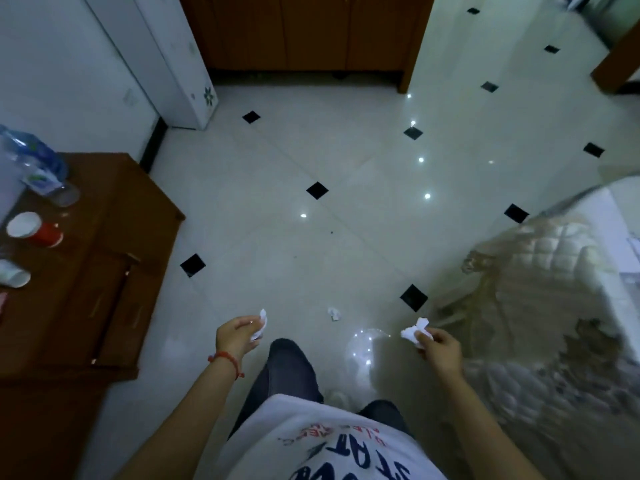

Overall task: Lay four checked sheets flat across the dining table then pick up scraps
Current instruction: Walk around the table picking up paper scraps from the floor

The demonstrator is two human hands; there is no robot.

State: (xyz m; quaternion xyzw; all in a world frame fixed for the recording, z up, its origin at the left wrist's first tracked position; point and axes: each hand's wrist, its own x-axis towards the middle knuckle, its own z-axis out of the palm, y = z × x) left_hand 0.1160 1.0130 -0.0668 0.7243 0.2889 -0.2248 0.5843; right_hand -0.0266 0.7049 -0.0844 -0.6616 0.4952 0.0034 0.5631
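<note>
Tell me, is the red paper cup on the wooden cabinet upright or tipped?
Tipped: the red paper cup lies on its side, white mouth facing left.

A scrap [334, 313] lies on the floor [277, 220] between your hands. The cabinet [104, 254] stands left. Cups [33, 230] sit on it.

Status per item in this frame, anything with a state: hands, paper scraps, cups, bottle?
Left hand: pinches a white crumpled paper scrap.
Right hand: grips a second white crumpled paper scrap.
Small white paper scrap on the floor: loose, not picked up.
Red paper cup: on its side on the brown wooden cabinet.
White paper cup: on its side.
Clear plastic bottle: lying tilted.
</note>
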